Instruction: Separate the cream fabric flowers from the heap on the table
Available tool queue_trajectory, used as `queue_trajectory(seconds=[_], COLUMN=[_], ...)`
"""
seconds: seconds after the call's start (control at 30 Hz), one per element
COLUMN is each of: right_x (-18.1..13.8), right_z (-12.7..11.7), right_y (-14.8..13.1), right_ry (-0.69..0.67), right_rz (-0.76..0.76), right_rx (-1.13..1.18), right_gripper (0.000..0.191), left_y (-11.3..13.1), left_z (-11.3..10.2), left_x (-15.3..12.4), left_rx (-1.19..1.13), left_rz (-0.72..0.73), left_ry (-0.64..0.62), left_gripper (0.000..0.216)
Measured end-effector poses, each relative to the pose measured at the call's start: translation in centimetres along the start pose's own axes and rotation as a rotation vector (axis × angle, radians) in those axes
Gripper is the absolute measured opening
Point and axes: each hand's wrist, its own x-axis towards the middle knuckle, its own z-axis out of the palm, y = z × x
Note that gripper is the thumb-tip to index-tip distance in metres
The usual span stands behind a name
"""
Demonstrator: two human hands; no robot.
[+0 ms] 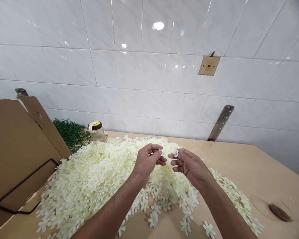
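Over a large heap of white-and-yellow artificial flowers (pixel 102 172), both hands are raised close together. My right hand (pixel 193 167) pinches a small white artificial flower (pixel 175 153) between thumb and forefinger, its other fingers loosely curled. Facing it, my left hand (pixel 147 161) has its thumb and forefinger brought together. Whatever sits in that left pinch is too small to make out against the pale petals. A narrow gap separates the fingertips of the two hands. Single flowers (pixel 153 219) lie loose on the table below.
A jar (pixel 97 132) with a brown-and-yellow lid stands behind the heap, beside green plastic foliage (pixel 71 134). Cardboard (pixel 22 159) and a black metal frame (pixel 15 191) bound the left. A brown oval object (pixel 279 212) lies on the tan table (pixel 241 166). A tiled wall (pixel 149 73) rises behind.
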Motion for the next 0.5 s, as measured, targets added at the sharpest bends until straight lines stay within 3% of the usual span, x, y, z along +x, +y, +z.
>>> queue_trajectory(seconds=[0.17, 0.5], right_x=[0.09, 0.81], right_z=[-0.3, -1.04], right_y=[0.13, 1.0], right_ry=[-0.141, -0.049], right_rz=[0.035, -0.007], right_rx=[-0.056, -0.131], right_gripper=[0.029, 0.041], left_y=[-0.11, 0.48], left_z=[-0.14, 0.05], left_x=[0.06, -0.34], left_rx=[-0.002, -0.011], left_rz=[0.001, -0.005], left_ry=[-0.015, -0.019], left_gripper=[0.014, 0.012])
